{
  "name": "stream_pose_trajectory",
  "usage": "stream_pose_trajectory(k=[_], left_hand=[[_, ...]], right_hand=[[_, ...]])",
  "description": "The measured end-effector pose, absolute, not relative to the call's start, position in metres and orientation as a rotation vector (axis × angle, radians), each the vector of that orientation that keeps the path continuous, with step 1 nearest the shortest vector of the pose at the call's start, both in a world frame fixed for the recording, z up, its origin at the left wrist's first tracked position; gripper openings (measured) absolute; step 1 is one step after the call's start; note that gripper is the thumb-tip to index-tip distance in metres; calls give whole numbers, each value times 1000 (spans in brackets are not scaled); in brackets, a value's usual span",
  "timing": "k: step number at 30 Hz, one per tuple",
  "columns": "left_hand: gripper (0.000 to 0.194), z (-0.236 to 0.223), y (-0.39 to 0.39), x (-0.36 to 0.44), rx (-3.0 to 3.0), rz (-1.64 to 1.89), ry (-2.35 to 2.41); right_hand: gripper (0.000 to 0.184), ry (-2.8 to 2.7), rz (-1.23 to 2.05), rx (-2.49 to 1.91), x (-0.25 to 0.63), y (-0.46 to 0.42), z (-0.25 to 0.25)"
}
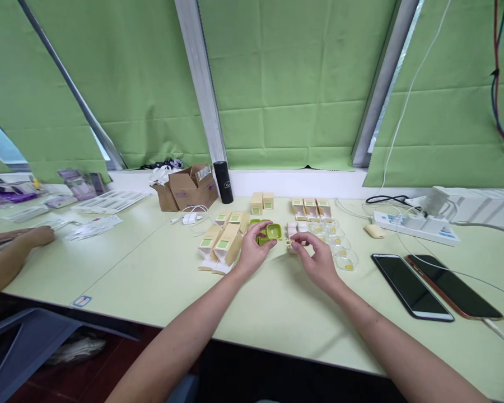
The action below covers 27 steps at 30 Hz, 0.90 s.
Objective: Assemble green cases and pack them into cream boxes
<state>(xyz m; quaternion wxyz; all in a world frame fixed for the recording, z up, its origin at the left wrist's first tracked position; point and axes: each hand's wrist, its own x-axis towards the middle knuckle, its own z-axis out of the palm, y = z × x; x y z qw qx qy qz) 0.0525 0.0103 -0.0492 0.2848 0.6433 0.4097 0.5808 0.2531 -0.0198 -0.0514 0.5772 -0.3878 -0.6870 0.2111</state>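
Observation:
My left hand [254,249] is closed on a small green square container [274,231], its hollow side turned toward me. More green shows just behind the fingers, partly hidden by them. My right hand [317,262] pinches a small pale yellow ring-shaped piece [289,242] between thumb and fingertips, a little right of the container. Close behind that hand are several small whitish pieces [292,228], partly covered by it. Clear plastic shells with yellow spots [346,259] lie just beyond it. Cream cartons with green labels [227,246] stand left of my left hand.
Two closed cream cartons [257,202] and three open ones [311,209] stand farther back. A black bottle [223,182] and a cardboard box [193,190] are near the wall. Two phones [411,285] and a power strip [415,226] lie right. Another person's arm [17,252] rests at left.

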Motion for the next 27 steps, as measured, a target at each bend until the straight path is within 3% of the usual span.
stream_pose_trajectory(k=[4,10,27], left_hand=[[49,-50,9,54,1761,1543,1068],[51,-51,3,59,1829,1494,1059],[53,-49,-3,62,1856,1456,1053]], right_hand=[[35,-1280,952,-839,252,-17,-44],[46,-1011,1226,-753,256,-14,-39],[51,-903,1338,-747,259,-13,-39]])
